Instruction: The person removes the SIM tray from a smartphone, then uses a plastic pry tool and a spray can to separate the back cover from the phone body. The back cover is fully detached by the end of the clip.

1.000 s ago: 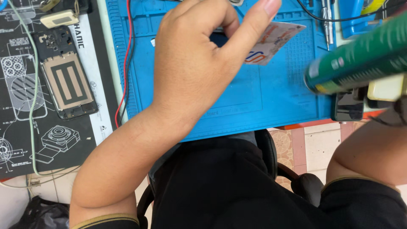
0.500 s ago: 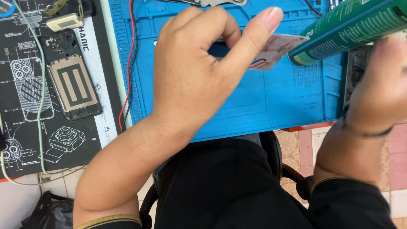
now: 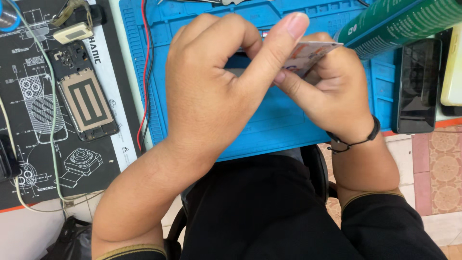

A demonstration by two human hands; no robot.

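Right hand (image 3: 332,91) returned, pinching card (image 3: 308,55), can (image 3: 404,21) beside

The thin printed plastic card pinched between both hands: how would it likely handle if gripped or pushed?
The thin printed plastic card looks flat and unbent between left hand and right hand, so probably stiff with slight flex. Its thinness suggests it is light. Its glossy-looking face may slip.

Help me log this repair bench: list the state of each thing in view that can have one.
Left hand: raised over the blue mat, thumb on the card.
Right hand: pinching the card.
Card: held between both hands, off the mat.
Opened phone: back cover off, lying flat.
Black phone: screen dark, lying flat.
Green can: lying tilted.
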